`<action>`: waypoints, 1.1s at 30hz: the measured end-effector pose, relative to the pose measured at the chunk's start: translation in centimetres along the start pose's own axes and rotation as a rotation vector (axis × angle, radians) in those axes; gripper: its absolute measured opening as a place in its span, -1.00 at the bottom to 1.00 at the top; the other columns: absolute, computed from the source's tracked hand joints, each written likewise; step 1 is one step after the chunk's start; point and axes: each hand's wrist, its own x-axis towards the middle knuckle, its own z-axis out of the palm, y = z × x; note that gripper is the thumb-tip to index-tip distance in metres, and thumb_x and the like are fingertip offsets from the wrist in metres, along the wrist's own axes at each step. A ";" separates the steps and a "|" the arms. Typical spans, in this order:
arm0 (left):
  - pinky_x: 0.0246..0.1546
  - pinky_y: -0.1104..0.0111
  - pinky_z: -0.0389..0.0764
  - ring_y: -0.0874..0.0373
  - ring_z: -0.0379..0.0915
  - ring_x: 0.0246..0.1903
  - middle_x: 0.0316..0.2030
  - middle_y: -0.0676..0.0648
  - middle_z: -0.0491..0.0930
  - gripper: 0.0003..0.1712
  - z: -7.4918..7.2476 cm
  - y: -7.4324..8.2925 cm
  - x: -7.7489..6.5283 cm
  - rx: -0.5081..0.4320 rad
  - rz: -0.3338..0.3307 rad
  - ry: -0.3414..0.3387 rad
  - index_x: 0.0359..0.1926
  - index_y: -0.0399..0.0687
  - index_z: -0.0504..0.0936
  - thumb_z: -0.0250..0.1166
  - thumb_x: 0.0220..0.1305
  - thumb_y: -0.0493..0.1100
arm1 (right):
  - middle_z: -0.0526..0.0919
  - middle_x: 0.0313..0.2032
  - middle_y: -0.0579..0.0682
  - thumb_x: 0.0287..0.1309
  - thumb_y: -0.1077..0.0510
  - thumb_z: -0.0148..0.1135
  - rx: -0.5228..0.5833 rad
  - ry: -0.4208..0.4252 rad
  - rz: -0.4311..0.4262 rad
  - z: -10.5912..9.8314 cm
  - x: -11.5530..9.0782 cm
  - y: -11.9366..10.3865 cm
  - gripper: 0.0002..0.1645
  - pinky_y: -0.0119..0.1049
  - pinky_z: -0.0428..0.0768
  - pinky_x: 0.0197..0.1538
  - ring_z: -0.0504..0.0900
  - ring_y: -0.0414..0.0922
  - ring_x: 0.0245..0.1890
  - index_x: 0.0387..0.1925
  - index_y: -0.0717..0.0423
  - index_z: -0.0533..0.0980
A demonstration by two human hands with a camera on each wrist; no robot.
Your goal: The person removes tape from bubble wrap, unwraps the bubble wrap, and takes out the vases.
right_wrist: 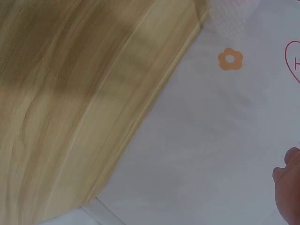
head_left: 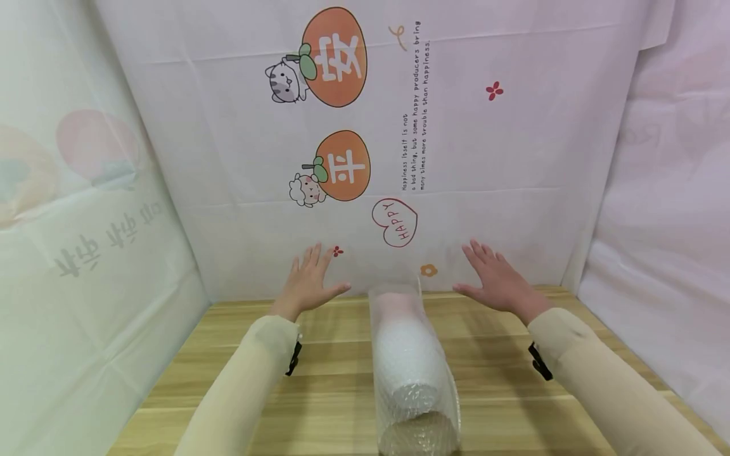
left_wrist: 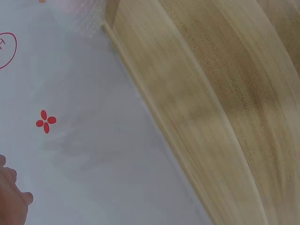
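Note:
Between the two arms, a roll of clear bubble wrap [head_left: 413, 361] lies lengthwise on the wooden table, its near end showing a hollow. The left hand [head_left: 308, 280] is held out to the left of the roll's far end, fingers spread, nothing in it. To the right of the roll, the right hand [head_left: 495, 277] is likewise stretched out with straight fingers and holds nothing. Both hands are apart from the roll. Each wrist view catches only part of its hand at a lower corner, plus a bit of bubble wrap [left_wrist: 82, 16] at the top.
The wooden table [head_left: 325, 386] ends at a white printed cloth [head_left: 456, 145] hanging behind it. More white cloth hangs on the left side [head_left: 102, 266] and right side [head_left: 656, 253]. Black straps [head_left: 293, 359] circle the sleeved wrists.

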 end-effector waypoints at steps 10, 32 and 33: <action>0.35 -0.17 -0.22 -0.19 -0.29 0.46 0.51 -0.21 -0.20 0.17 0.7 0.4 -1.0 -0.030 -0.017 -0.027 0.54 -0.05 -0.06 -0.02 0.16 0.58 | -0.23 0.49 0.30 0.26 -0.32 0.12 0.094 -0.016 0.008 0.6 -1.1 -0.6 0.13 0.21 -0.22 0.38 -0.25 0.29 0.45 0.51 0.26 -0.14; 0.37 -0.11 -0.27 -0.12 -0.32 0.47 0.51 -0.16 -0.23 0.13 2.1 2.4 -3.1 -0.083 0.019 -0.105 0.55 0.04 -0.13 -0.03 0.20 0.56 | -0.23 0.48 0.31 0.28 -0.26 0.16 0.205 0.033 0.006 1.9 -3.1 -2.6 0.12 0.28 -0.08 0.34 -0.19 0.31 0.43 0.51 0.25 -0.16; 0.37 -0.10 -0.25 -0.11 -0.32 0.47 0.51 -0.15 -0.23 0.14 2.1 2.4 -3.2 -0.088 0.017 -0.106 0.55 0.05 -0.14 -0.04 0.19 0.57 | -0.23 0.48 0.31 0.28 -0.25 0.16 0.207 0.036 0.007 2.0 -3.1 -2.7 0.11 0.29 -0.07 0.34 -0.19 0.31 0.44 0.51 0.24 -0.16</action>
